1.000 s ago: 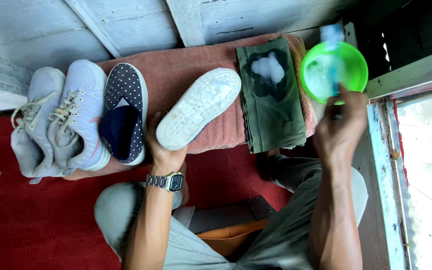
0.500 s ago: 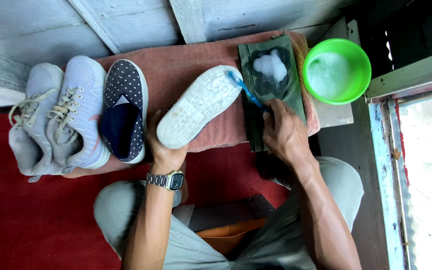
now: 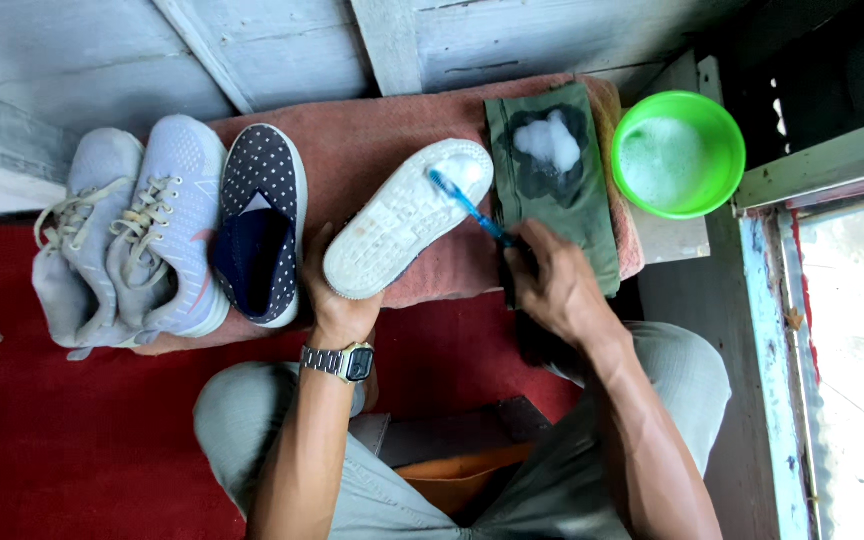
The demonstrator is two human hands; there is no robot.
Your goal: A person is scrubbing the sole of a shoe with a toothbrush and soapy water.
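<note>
White shoe [image 3: 407, 232] lies sole-up and tilted on a pink-red towel [image 3: 372, 150], toe end toward the upper right, heel end toward the person. Left hand [image 3: 330, 295] wraps the heel end from below, fingers curled closed around that end, thumb on the side nearest the dotted shoe; a metal wristwatch [image 3: 340, 362] sits on that wrist. Right hand [image 3: 552, 285] is closed around the handle of a blue toothbrush [image 3: 467, 208], brush head touching the sole near the toe, where a patch of white foam sits. Handle runs diagonally down-right into the fist; exact finger placement on the handle is hidden by the back of the hand. Just right of the white shoe, a folded dark green cloth [image 3: 562, 200] lies on the towel with a wet dark patch and a blob of white suds on it. Green plastic bowl [image 3: 678, 153] holding soapy water stands right of the cloth, apart from it, on a pale ledge. Left of the white shoe is a navy slip-on with white dots [image 3: 260, 222], opening up, beside the left hand's thumb. Further left, a pair of pale grey lace-up sneakers [image 3: 127, 240] sit side by side, touching each other. Red carpet [image 3: 72, 440] covers the floor under the person's knees in grey-green trousers.
</note>
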